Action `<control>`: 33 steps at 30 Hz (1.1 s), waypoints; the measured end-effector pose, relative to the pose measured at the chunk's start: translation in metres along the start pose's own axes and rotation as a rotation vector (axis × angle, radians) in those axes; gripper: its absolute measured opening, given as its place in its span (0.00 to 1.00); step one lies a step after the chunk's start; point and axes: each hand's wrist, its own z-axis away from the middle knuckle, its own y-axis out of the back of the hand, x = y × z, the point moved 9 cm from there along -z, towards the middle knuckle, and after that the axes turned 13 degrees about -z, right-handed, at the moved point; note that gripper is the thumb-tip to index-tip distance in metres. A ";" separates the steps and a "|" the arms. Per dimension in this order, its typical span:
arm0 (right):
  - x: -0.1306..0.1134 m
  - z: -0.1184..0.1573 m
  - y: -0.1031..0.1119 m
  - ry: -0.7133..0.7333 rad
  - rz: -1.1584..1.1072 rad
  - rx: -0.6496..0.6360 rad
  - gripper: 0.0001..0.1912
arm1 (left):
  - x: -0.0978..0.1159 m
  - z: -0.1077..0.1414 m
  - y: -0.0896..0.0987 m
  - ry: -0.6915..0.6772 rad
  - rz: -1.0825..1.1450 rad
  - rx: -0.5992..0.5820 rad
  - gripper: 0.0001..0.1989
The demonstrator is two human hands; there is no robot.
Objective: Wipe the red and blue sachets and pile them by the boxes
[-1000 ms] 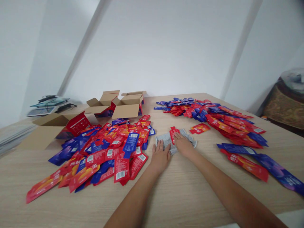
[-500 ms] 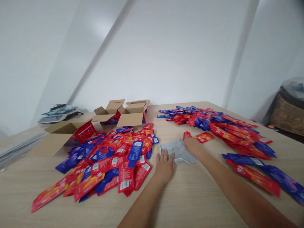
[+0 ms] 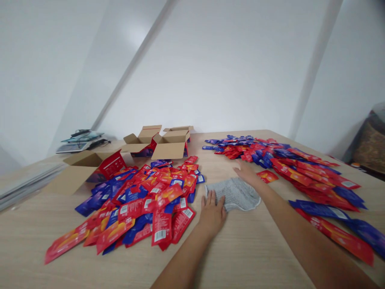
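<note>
A grey knitted cloth [image 3: 236, 193] with a pale edge lies flat on the wooden table [image 3: 240, 249]. My left hand [image 3: 213, 212] rests on its left end, fingers spread. Just above the cloth's far right part is my right hand [image 3: 246, 173], its fingers apart and nothing in them. One red-orange packet [image 3: 267, 176] lies right beside my right wrist. To the left of my left hand spreads a heap of red and blue packets [image 3: 162, 184], with an orange-fronted one on top.
Open cardboard boxes [image 3: 170, 150] stand behind the left heap, another box [image 3: 75, 172] further left. A second pile of packets [image 3: 288, 164] runs along the right side. Flat items with cables [image 3: 81, 140] lie at the back left. A white wall is behind.
My right hand has let go of a red packet and moved slightly away from the cloth. An orange-fronted packet now lies on the left heap. The view has shifted slightly.
</note>
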 end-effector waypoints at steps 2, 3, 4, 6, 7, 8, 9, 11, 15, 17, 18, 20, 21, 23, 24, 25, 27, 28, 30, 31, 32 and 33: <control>0.049 0.012 0.011 -0.108 0.259 0.036 0.26 | 0.000 0.000 -0.001 0.000 0.014 -0.003 0.24; 0.070 0.019 0.015 -0.159 0.366 0.042 0.26 | 0.000 -0.001 -0.001 0.000 0.018 -0.003 0.23; 0.089 0.027 0.017 -0.194 0.443 0.023 0.26 | 0.000 -0.001 -0.002 -0.001 0.020 -0.002 0.23; 0.111 0.041 0.019 -0.226 0.512 -0.011 0.27 | 0.000 -0.001 -0.002 0.000 0.019 0.005 0.23; 0.116 0.046 0.019 -0.228 0.523 -0.022 0.27 | -0.001 -0.001 -0.002 0.000 0.017 0.009 0.23; 0.117 0.050 0.020 -0.224 0.528 -0.027 0.27 | -0.001 -0.001 -0.002 -0.002 0.013 0.012 0.23; 0.115 0.054 0.021 -0.214 0.534 -0.030 0.27 | -0.001 -0.001 -0.002 -0.002 0.008 0.012 0.23; 0.105 0.059 0.024 -0.188 0.558 -0.034 0.26 | -0.003 -0.001 -0.002 0.001 -0.001 0.011 0.23; 0.081 0.065 0.036 -0.129 0.642 0.008 0.25 | -0.007 0.000 0.001 0.002 -0.004 0.029 0.22; 0.072 0.066 0.040 -0.088 0.661 0.034 0.22 | -0.007 0.000 0.001 -0.001 -0.004 0.032 0.22; 0.069 0.067 0.042 -0.074 0.658 0.047 0.21 | -0.008 0.000 0.001 -0.002 -0.004 0.032 0.22; 0.064 0.067 0.049 -0.056 0.627 0.098 0.19 | -0.008 0.000 0.002 -0.003 -0.003 0.030 0.22; 0.059 0.067 0.055 -0.038 0.594 0.151 0.19 | -0.008 0.000 0.002 -0.004 -0.001 0.029 0.22; 0.045 0.071 0.073 0.021 0.485 0.307 0.21 | -0.007 0.000 0.002 -0.005 0.005 0.031 0.22; 0.035 0.075 0.084 0.063 0.407 0.400 0.21 | -0.007 -0.001 0.002 -0.004 0.008 0.033 0.22; 0.025 0.080 0.093 0.100 0.314 0.488 0.22 | -0.007 -0.001 0.002 -0.004 0.010 0.035 0.22; 0.010 0.087 0.104 0.141 0.092 0.610 0.22 | -0.006 -0.001 0.003 -0.014 0.016 0.038 0.22; 0.004 0.088 0.102 0.153 -0.031 0.626 0.23 | -0.004 -0.001 0.003 -0.025 0.020 0.038 0.22; -0.005 0.084 0.082 0.157 -0.267 0.561 0.23 | -0.001 -0.002 0.003 -0.052 0.026 0.035 0.23; -0.007 0.080 0.064 0.152 -0.356 0.481 0.23 | 0.000 -0.002 0.003 -0.058 0.028 0.032 0.24; -0.009 0.077 0.042 0.135 -0.401 0.379 0.24 | 0.000 -0.002 0.002 -0.058 0.029 0.027 0.25; -0.009 0.075 0.020 0.112 -0.394 0.291 0.25 | 0.000 -0.003 0.002 -0.053 0.026 0.021 0.27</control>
